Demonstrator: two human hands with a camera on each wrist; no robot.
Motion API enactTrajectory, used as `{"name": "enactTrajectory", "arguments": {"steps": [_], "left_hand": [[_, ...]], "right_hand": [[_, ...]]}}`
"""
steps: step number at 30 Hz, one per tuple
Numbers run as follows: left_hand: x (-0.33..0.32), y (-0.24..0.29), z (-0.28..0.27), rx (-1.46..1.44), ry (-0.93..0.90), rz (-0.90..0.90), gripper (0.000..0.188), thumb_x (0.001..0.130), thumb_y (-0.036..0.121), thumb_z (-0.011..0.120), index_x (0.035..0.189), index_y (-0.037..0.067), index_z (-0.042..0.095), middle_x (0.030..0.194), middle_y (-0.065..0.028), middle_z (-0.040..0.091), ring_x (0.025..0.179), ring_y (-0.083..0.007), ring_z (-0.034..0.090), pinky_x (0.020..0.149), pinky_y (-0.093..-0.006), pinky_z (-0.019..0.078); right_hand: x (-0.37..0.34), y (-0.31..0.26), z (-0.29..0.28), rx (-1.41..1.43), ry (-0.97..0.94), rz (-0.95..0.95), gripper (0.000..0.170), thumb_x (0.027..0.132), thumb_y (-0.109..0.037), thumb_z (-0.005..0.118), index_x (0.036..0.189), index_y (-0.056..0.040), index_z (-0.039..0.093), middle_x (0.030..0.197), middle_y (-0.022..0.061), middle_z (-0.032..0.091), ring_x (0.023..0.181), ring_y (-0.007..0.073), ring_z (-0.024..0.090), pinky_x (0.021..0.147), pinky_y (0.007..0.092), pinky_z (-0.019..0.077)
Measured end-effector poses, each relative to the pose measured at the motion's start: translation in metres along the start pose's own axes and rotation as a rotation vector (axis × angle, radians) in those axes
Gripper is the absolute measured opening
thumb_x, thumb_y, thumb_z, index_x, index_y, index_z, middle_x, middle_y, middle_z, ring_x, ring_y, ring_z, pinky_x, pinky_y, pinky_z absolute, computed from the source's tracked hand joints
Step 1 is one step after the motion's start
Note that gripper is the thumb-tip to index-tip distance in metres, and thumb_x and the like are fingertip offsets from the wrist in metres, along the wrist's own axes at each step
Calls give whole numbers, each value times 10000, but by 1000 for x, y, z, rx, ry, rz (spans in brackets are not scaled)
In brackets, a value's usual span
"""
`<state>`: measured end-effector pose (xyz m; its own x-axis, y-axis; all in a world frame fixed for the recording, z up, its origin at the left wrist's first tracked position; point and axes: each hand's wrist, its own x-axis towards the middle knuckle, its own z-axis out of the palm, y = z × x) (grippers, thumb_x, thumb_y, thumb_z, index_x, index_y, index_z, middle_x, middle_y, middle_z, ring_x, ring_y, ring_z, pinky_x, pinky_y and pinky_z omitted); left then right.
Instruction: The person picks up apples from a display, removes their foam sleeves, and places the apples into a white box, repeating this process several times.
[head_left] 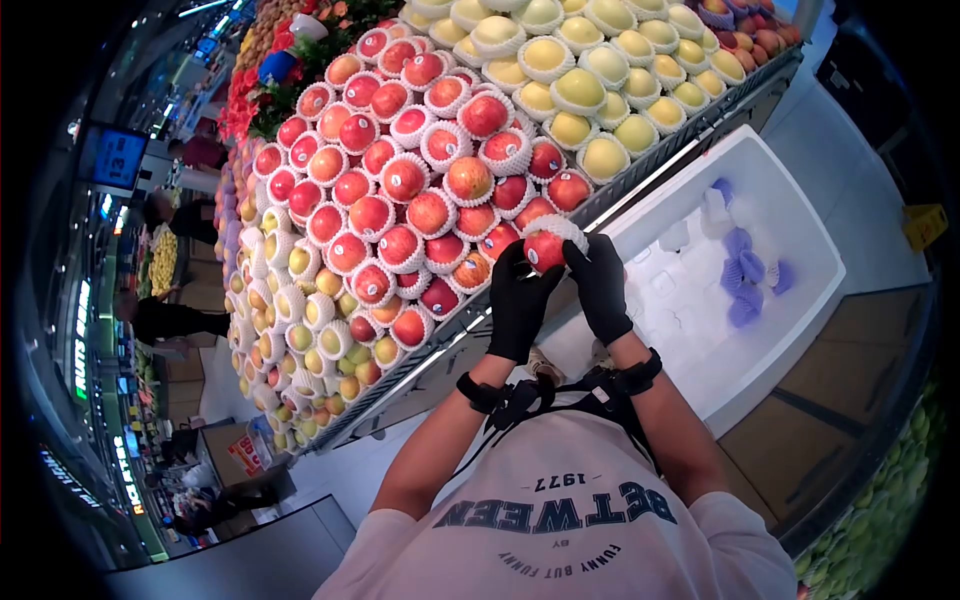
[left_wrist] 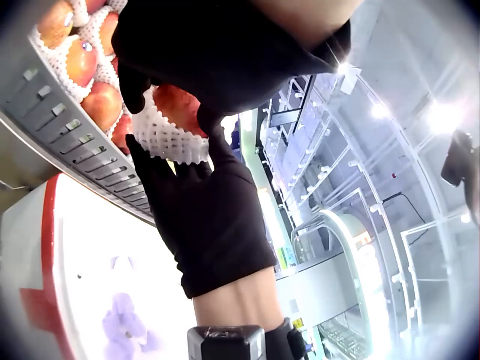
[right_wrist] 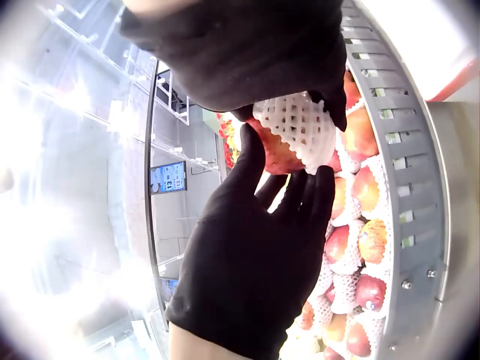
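Both hands wear black gloves and meet at one red apple above the front edge of the display. A white foam net covers part of the apple, leaving red skin and a small sticker bare. My left hand grips the apple from the left, its thumb by the bare skin and its fingers along the net. From the other side my right hand holds it, with the thumb on the red skin and fingertips at the net. The gloves hide parts of the apple in each view.
Netted red apples are heaped ahead, with netted yellow fruit farther right. A slotted grey rail edges the display. On the right stands a white foam box with purple foam nets inside. Cardboard boxes lie below it.
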<state>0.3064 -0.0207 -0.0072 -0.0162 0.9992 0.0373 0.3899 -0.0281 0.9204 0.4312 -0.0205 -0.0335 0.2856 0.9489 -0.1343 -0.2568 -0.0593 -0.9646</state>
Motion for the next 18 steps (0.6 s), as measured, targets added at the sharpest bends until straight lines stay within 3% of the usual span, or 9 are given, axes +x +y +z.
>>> {"name": "enactTrajectory", "arguments": {"steps": [2, 5, 11, 14, 18], "left_hand": [[2, 0, 4, -31, 10, -17, 583, 716, 215, 775, 1191, -2, 517, 1059, -107, 612, 907, -180, 598, 791, -300, 487], [5, 9, 4, 12, -25, -31, 591, 728, 205, 767, 1213, -10, 505, 1065, -117, 621, 916, -182, 607, 780, -297, 492], [9, 1, 2, 37, -80, -7, 681, 672, 256, 808, 1206, -30, 496, 1075, -154, 614, 933, -219, 614, 786, -322, 495], [10, 4, 5, 48, -105, 26, 659, 685, 220, 802, 1217, -19, 495, 1081, -136, 616, 938, -199, 610, 788, -305, 498], [7, 2, 7, -43, -133, 33, 674, 680, 191, 807, 1235, -12, 481, 1111, -130, 604, 968, -191, 602, 804, -301, 501]], "right_hand": [[-3, -8, 0, -52, 14, 29, 313, 856, -217, 670, 1011, 21, 541, 933, 77, 594, 841, 128, 556, 755, 286, 466], [-1, 1, 1, -56, 88, -73, 271, 840, -231, 685, 923, 1, 570, 774, 46, 591, 695, 98, 560, 617, 249, 460], [9, 6, -5, -179, 84, -222, 270, 818, -201, 691, 963, 5, 594, 794, 55, 615, 730, 131, 575, 650, 284, 464], [7, -8, -15, -203, 13, -45, 281, 813, -170, 672, 991, 25, 574, 876, 90, 611, 791, 148, 570, 720, 283, 466], [4, -14, -19, -287, 56, -113, 240, 826, -150, 650, 972, 28, 582, 868, 102, 623, 780, 154, 580, 718, 290, 467]]}}
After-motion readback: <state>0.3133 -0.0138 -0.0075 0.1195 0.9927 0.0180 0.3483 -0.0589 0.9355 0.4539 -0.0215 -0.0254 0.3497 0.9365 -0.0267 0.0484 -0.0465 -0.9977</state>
